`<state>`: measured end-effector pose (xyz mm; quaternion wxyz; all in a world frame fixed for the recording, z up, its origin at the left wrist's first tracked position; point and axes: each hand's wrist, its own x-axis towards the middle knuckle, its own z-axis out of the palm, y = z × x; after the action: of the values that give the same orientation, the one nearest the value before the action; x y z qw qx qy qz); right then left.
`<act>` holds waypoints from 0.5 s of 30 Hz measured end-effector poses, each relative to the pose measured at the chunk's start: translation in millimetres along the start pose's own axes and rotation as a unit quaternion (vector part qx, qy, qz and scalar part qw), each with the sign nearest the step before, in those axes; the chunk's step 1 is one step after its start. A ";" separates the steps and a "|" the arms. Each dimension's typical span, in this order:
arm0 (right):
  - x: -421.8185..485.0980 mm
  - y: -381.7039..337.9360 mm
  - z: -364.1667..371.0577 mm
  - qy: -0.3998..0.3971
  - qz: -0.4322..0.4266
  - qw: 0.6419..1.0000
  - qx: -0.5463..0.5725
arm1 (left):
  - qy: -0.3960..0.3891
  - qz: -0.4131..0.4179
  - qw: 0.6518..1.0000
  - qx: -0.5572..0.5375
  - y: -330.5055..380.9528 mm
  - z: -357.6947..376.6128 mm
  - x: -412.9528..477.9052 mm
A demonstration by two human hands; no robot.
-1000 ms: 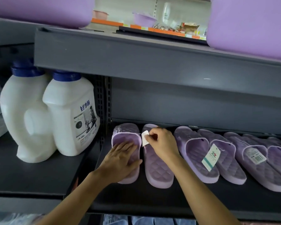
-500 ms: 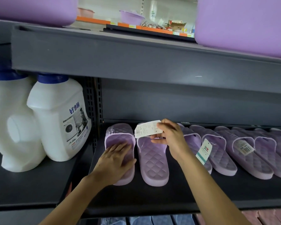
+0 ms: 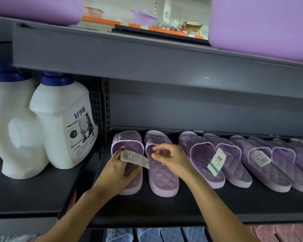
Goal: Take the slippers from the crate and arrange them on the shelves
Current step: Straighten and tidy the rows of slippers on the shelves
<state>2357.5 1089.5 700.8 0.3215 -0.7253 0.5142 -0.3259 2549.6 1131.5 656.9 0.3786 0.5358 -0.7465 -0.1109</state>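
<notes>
Setting: A person is facing a dark grey metal shelf (image 3: 164, 212) in a shop, and both bare arms are reaching up onto it from the bottom of the view.
Slippers: A row of lilac quilted plastic slippers (image 3: 234, 172) is lying side by side on the shelf, toes pointing toward the back wall and heels toward the front edge.
Left hand: The left hand (image 3: 119, 170) is resting on the footbed of the leftmost slipper (image 3: 128, 142), its fingers reaching toward the strap opening.
Tag: A white paper tag with a barcode (image 3: 135, 158) is lying tilted across the left hand's fingers. Whether the hand is pinching it or only lying under it cannot be told.
Right hand: The right hand (image 3: 168, 158) is hovering just over the second slipper (image 3: 163, 179), fingers loosely curled and gripping nothing.
Other tags: A white tag with a teal stripe (image 3: 217, 161) is hanging from the third slipper, and a barcode label (image 3: 261, 157) is showing on one further right.
Left bay: Two white plastic detergent bottles with blue caps (image 3: 63, 123) are standing upright, touching each other.
Above: A grey upper shelf (image 3: 147, 58) is carrying blurred purple shapes (image 3: 261, 23).
Below: Blue slippers (image 3: 156, 234) and pink slippers (image 3: 278, 233) are showing on a lower level.
</notes>
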 end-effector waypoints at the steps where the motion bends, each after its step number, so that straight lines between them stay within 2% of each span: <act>1: -1.4 2.7 -1.2 0.028 -0.004 0.999 0.015 | -0.005 0.017 1.000 0.018 -2.1 0.3 -1.4; 3: -5.1 10.2 -3.3 0.079 -0.018 0.997 0.012 | -0.021 0.041 0.998 0.051 -7.6 1.1 -5.3; 7: -18.8 26.9 -0.1 0.141 -0.080 0.980 -0.112 | -0.048 0.060 0.989 0.126 -15.7 4.3 -9.7; 10: -29.1 35.2 10.3 0.147 -0.124 0.965 -0.180 | -0.063 0.062 0.989 0.121 -12.7 2.8 -8.2; 15: -37.8 43.5 22.2 0.211 -0.146 0.945 -0.201 | -0.059 0.046 0.992 0.098 -12.3 3.1 -11.8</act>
<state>2342.2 1117.0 647.6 0.0019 -0.7564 0.5137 -0.4049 2557.9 1136.3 642.5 0.2842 0.5278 -0.7988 -0.0509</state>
